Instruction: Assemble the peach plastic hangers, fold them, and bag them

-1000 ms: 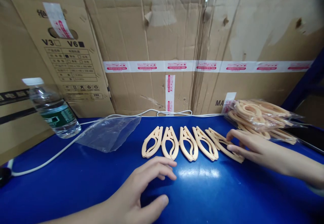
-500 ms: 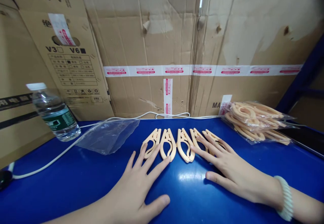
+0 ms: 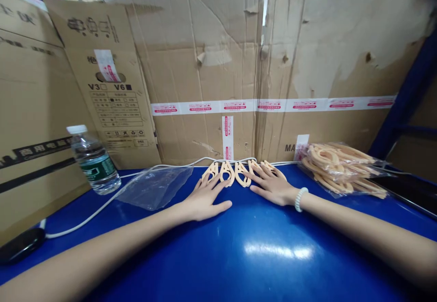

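Fingers (image 3: 221,188) of both hands lie spread and released, pressed flat on the pieces and grasping nothing. Beneath and beyond them, five peach-coloured folded hangers (image 3: 238,174) stand in a row at the far side of the bench (image 3: 211,256). The left hand (image 3: 203,200) covers part of the two on the left; the right hand (image 3: 275,188), with a pale bracelet (image 3: 297,200) at its wrist, lies over the two on the right. One hanger sits between the hands, and whether the right index touches it I cannot tell.

Half a second ago the row lay nearer, short of the white cable (image 3: 61,235); now its far ends reach the cable, close against the cardboard (image 3: 208,83). A second ago the right hand was by the rightmost hanger alone, with the left hand just short of the row. Both arms are now stretched far forward, and the view has tilted up. The five have kept their order side by side, so the shift looks like one push of the whole set. The clear bag (image 3: 155,188) and bottle (image 3: 97,167) remain to the left, the bagged hangers (image 3: 336,167) to the right.
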A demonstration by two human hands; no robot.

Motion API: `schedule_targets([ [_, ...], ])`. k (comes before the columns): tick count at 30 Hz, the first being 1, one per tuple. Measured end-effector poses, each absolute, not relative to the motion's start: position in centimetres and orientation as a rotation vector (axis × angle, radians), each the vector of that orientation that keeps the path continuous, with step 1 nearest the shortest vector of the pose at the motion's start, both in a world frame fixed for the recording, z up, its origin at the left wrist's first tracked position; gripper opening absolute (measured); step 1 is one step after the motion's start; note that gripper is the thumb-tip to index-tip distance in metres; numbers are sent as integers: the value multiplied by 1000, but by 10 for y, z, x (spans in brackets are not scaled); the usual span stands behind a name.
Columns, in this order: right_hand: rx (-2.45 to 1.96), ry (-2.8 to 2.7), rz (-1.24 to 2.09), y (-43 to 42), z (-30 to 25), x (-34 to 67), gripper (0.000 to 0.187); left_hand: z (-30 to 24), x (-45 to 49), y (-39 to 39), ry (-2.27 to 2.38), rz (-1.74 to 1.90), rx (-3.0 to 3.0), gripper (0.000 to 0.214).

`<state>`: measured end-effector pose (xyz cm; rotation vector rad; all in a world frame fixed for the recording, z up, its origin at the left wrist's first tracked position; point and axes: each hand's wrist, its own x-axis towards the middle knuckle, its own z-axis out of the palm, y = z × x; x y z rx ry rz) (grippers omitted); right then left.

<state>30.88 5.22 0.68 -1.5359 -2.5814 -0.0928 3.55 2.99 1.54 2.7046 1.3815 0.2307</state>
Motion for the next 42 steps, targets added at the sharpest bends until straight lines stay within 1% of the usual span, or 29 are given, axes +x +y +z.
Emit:
schedule_targets([
  [4,-1523,-2536,-170,40,9,311,60,14,32,16,1408,348,2780,61],
  [6,-1484,-2529,-203,24,8,316,60,15,27,4,1351,394,2917,52],
  [10,-1326,-2540,-153,-3,7,324,53,16,10,-9,1355,491,3169,36],
  [13,-1274,-2528,-72,-8,7,326,48,18,-1,-6,1511,621,3191,37],
  [17,-1242,-2514,-2,-5,5,326,42,19,-7,2,1659,634,3206,35],
  [24,-1294,-2540,33,-5,4,326,46,10,-6,6,1622,715,3397,30],
  [31,-1280,-2575,6,-6,5,326,45,10,-6,4,1748,644,3401,29],
  [35,-1289,-2584,4,-6,5,327,47,14,-10,2,1836,670,3353,29],
  [38,-1271,-2579,3,-5,4,327,46,18,-15,3,1911,669,3283,32],
  [42,-1219,-2564,-9,-3,3,328,44,23,-21,8,2076,579,3142,46],
])
